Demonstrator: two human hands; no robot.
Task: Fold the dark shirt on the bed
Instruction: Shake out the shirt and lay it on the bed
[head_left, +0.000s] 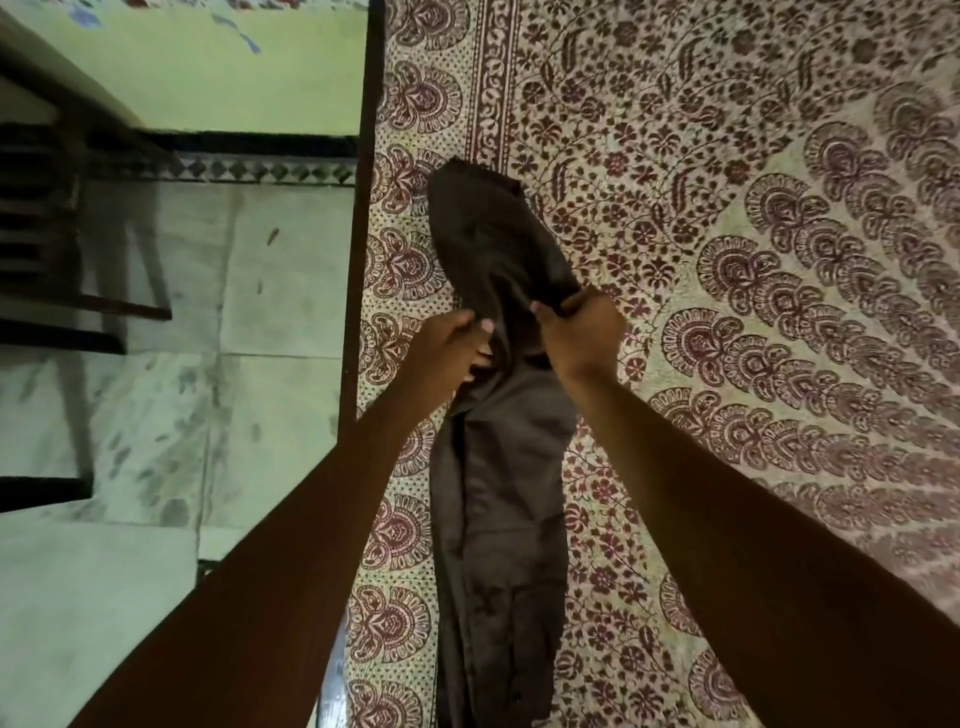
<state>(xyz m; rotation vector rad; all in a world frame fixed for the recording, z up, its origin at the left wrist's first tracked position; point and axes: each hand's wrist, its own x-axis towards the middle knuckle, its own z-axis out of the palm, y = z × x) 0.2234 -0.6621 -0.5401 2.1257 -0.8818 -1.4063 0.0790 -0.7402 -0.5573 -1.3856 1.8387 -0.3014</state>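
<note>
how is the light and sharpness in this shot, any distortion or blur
Head view: dim, greenish light; the dark shirt shows few folds; forearms fall into shadow while the left hand and right hand are lit; wide-angle bending curves the bed frame; bedsheet pattern is slightly soft.

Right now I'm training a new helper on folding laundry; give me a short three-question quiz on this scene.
1. True or false: both hands grip the shirt.
2. Which bed edge is the shirt nearer? A) the one by the floor B) the far one, opposite the floor
3. Fill in: the shirt lies on a patterned ____.

Key:
1. True: the left hand and right hand pinch the cloth near its middle.
2. A
3. Bedsheet
</note>
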